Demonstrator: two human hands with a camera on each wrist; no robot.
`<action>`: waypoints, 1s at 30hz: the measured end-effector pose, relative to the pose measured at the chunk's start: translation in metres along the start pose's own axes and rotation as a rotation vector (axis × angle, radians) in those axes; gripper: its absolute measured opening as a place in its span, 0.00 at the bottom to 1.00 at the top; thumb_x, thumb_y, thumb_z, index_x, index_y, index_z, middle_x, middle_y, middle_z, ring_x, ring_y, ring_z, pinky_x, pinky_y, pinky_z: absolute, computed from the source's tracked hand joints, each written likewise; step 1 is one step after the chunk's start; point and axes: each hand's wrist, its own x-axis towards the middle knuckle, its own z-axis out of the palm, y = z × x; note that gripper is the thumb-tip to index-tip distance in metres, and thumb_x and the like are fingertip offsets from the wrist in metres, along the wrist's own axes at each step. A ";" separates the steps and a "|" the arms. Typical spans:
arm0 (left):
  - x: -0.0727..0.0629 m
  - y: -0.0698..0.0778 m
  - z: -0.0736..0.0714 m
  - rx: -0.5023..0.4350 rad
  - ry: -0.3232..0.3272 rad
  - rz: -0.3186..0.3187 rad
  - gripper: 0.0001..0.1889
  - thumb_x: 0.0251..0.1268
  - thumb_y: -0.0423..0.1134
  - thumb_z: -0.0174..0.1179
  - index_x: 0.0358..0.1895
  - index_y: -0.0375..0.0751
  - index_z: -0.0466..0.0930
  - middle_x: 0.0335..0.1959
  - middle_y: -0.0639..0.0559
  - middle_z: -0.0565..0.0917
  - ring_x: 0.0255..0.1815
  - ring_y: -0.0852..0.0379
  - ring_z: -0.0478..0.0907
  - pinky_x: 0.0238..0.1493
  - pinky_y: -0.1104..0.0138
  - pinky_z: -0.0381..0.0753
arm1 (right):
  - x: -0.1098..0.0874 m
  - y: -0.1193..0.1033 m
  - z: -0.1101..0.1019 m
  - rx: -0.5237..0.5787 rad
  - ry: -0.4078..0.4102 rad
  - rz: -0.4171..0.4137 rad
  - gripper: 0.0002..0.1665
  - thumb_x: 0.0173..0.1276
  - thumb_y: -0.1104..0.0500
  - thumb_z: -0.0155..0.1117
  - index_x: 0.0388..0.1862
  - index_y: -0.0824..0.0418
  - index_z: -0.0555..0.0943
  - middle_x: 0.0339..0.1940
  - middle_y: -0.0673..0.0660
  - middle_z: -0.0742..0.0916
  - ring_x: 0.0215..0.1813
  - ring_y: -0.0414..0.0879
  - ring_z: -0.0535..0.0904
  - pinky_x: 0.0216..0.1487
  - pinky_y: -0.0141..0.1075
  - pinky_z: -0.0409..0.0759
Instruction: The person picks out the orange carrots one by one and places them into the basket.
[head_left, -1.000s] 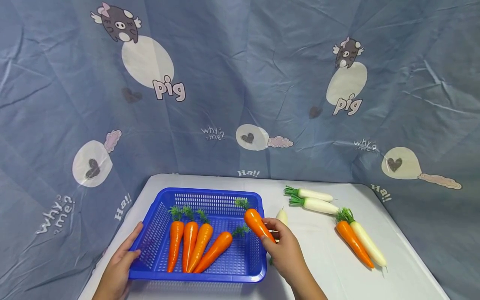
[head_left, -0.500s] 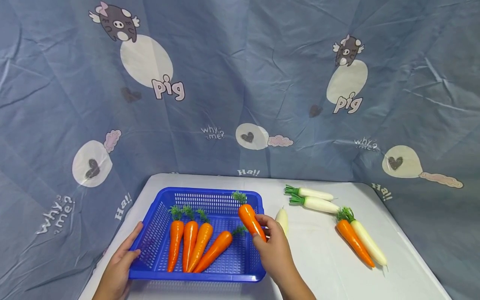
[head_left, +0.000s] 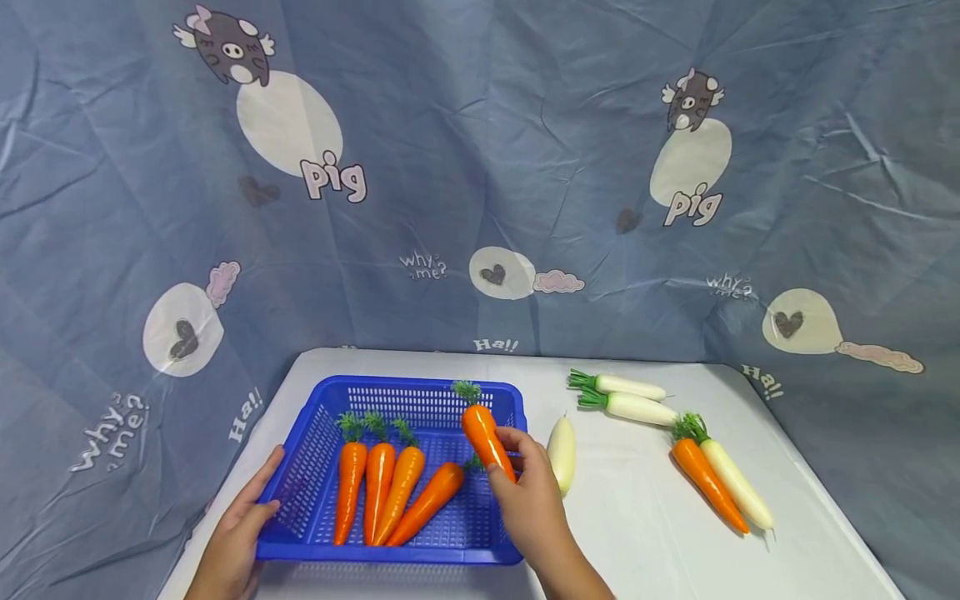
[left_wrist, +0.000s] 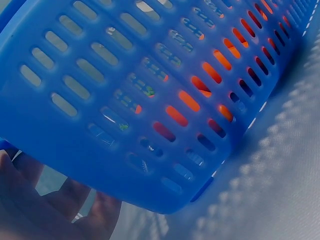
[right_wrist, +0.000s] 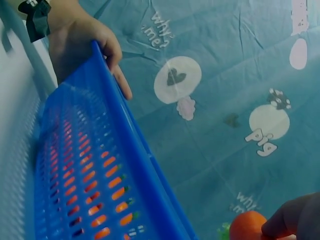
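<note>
A blue perforated plastic basket stands on the table with several orange carrots lying in it, their leafy tops mostly toward the back. My left hand holds the basket's left rim near the front corner, thumb over the edge; its fingers show beneath the rim in the left wrist view. Above the right part of the basket, my right hand grips another carrot around its lower half, leafy end up and away. That carrot's tip is hidden by the hand. In the right wrist view only the carrot's orange top shows.
Right of the basket lies a white radish, partly behind my right hand. Two white radishes with green stems lie farther back. A carrot and a white radish lie side by side on the right. A printed blue cloth hangs behind the table.
My right hand has moved left with the carrot, from over the basket's right rim to inside it. More of the nearby radish shows now. My left hand has stayed at the rim.
</note>
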 end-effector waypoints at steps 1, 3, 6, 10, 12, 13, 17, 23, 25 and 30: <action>0.000 0.000 0.000 0.002 0.000 0.004 0.37 0.82 0.30 0.33 0.87 0.59 0.39 0.86 0.70 0.30 0.86 0.44 0.21 0.80 0.38 0.26 | 0.000 -0.001 0.001 0.004 0.001 0.004 0.25 0.71 0.66 0.64 0.66 0.55 0.79 0.61 0.60 0.80 0.55 0.51 0.81 0.51 0.39 0.86; 0.000 -0.001 0.000 0.000 -0.003 0.010 0.36 0.82 0.30 0.33 0.87 0.59 0.39 0.86 0.70 0.30 0.86 0.44 0.21 0.79 0.37 0.26 | 0.000 -0.001 0.004 0.007 0.006 0.010 0.25 0.71 0.66 0.64 0.66 0.55 0.79 0.61 0.59 0.80 0.55 0.51 0.81 0.51 0.38 0.86; 0.000 -0.001 0.000 0.003 -0.002 0.013 0.37 0.82 0.30 0.34 0.87 0.60 0.40 0.86 0.71 0.31 0.86 0.44 0.21 0.79 0.38 0.25 | -0.001 -0.002 0.006 0.016 0.014 0.021 0.24 0.71 0.66 0.65 0.65 0.55 0.80 0.60 0.59 0.80 0.55 0.51 0.81 0.51 0.38 0.85; 0.000 -0.002 0.000 0.008 -0.004 0.016 0.37 0.82 0.31 0.34 0.87 0.62 0.41 0.86 0.72 0.32 0.86 0.46 0.21 0.80 0.40 0.25 | 0.000 -0.003 0.008 0.024 0.023 0.027 0.25 0.70 0.66 0.65 0.65 0.55 0.80 0.60 0.59 0.80 0.54 0.51 0.81 0.51 0.38 0.85; 0.000 -0.002 0.001 0.008 -0.006 0.019 0.37 0.82 0.31 0.35 0.87 0.62 0.41 0.86 0.72 0.32 0.86 0.46 0.21 0.80 0.40 0.25 | 0.000 -0.002 0.008 0.021 0.024 0.027 0.25 0.70 0.67 0.65 0.65 0.55 0.80 0.60 0.59 0.80 0.55 0.51 0.81 0.52 0.39 0.85; 0.001 -0.002 0.001 0.006 -0.008 0.018 0.37 0.82 0.31 0.35 0.87 0.63 0.41 0.86 0.72 0.32 0.87 0.46 0.21 0.80 0.40 0.25 | 0.000 -0.002 0.008 0.020 0.025 0.028 0.25 0.70 0.66 0.65 0.65 0.55 0.80 0.60 0.59 0.80 0.56 0.51 0.81 0.53 0.40 0.85; 0.001 -0.001 0.000 0.007 -0.008 0.008 0.37 0.82 0.31 0.35 0.87 0.64 0.41 0.86 0.72 0.32 0.87 0.45 0.22 0.81 0.39 0.28 | 0.000 0.000 0.008 0.019 0.026 0.016 0.26 0.68 0.67 0.66 0.65 0.56 0.80 0.59 0.60 0.80 0.59 0.52 0.81 0.56 0.42 0.86; 0.000 0.000 0.000 -0.002 0.002 0.008 0.38 0.80 0.29 0.34 0.87 0.61 0.41 0.86 0.72 0.31 0.86 0.43 0.19 0.77 0.33 0.24 | 0.002 0.002 0.008 0.051 0.015 0.008 0.26 0.66 0.69 0.66 0.64 0.57 0.80 0.58 0.61 0.79 0.61 0.56 0.78 0.65 0.47 0.81; 0.000 0.000 0.000 -0.004 0.005 0.010 0.38 0.80 0.29 0.34 0.87 0.59 0.40 0.86 0.71 0.30 0.85 0.43 0.18 0.77 0.33 0.23 | 0.002 0.003 0.008 0.055 0.014 0.016 0.26 0.67 0.68 0.66 0.63 0.56 0.80 0.58 0.60 0.79 0.61 0.57 0.78 0.65 0.47 0.81; 0.000 0.000 0.000 -0.009 0.004 0.011 0.38 0.81 0.28 0.33 0.87 0.58 0.39 0.86 0.71 0.30 0.85 0.44 0.18 0.77 0.34 0.23 | 0.002 0.004 0.008 0.068 0.013 0.011 0.25 0.66 0.68 0.65 0.63 0.57 0.80 0.58 0.60 0.79 0.60 0.56 0.78 0.65 0.45 0.81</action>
